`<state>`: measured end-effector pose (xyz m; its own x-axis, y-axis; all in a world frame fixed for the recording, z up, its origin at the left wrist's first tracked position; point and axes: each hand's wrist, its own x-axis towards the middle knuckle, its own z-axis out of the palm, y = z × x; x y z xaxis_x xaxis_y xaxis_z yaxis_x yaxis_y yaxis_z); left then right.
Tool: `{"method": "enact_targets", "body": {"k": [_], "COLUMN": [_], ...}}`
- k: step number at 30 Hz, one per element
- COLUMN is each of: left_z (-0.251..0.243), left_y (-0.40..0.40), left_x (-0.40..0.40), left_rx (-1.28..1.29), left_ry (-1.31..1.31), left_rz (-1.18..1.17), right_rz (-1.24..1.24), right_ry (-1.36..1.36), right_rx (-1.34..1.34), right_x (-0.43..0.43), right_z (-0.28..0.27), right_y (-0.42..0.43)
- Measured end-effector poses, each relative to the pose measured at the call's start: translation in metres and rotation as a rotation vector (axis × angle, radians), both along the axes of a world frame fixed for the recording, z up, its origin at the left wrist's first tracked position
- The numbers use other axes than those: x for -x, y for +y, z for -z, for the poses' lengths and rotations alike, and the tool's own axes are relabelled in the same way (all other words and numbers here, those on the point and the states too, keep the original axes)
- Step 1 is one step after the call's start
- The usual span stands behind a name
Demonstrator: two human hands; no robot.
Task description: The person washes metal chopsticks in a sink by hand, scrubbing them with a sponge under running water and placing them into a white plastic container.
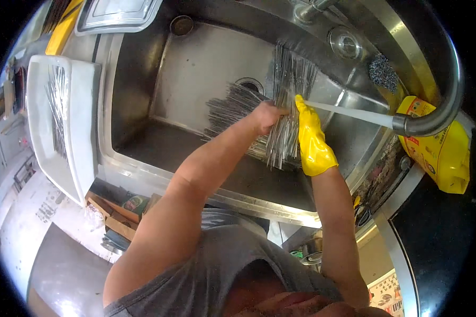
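Note:
A bundle of thin metal skewers (282, 136) stands out over the basin of a stainless steel sink (206, 55). My bare left hand (267, 117) grips it from the left side, a finger lying across the rods. Against the right side of the bundle is my right hand (310, 126), in a yellow rubber glove; its fingers are partly hidden, so their grip is unclear. Water (349, 110) streams from the curved faucet (424, 125) to the glove and the bundle. More skewers (230, 113) lie in a pile under and left of my left hand, partly over the drain (250, 84).
Left of the sink is a white plastic tub (77, 130) holding more skewers (57, 115). A clear lidded tray (117, 16) sits at the upper left. A steel scouring pad (383, 73) and a yellow plastic bottle (440, 150) rest along the right rim.

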<state>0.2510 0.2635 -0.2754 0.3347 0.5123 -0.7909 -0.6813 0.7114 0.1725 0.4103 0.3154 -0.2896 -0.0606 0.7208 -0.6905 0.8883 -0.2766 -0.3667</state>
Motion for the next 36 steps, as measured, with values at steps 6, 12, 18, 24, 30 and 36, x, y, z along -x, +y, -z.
{"method": "enact_targets", "body": {"k": [6,12,18,24,30,36], "left_z": [-0.031,-0.021,0.003,0.003,-0.008,0.026], "left_y": [0.019,0.014,-0.014,-0.008,0.003,-0.012], "left_x": [-0.004,-0.018,-0.013,0.001,-0.005,-0.002], "left_rx": [0.069,-0.106,-0.503,-0.144,0.110,-0.281], "left_ry": [-0.066,0.191,0.418,0.086,-0.119,0.125], "left_rz": [0.075,0.227,0.153,0.111,-0.077,0.104], "right_rz": [-0.143,0.379,0.680,0.404,0.462,0.399], "right_ry": [0.195,0.256,0.156,0.161,0.266,0.172], "right_rx": [-0.145,0.018,0.009,-0.039,-0.134,0.044], "right_x": [-0.008,-0.007,0.020,0.036,0.020,0.047], "right_z": [0.009,0.031,0.003,0.004,0.012,-0.026], "right_y": [-0.005,0.002,-0.008,-0.012,-0.016,-0.007]}}
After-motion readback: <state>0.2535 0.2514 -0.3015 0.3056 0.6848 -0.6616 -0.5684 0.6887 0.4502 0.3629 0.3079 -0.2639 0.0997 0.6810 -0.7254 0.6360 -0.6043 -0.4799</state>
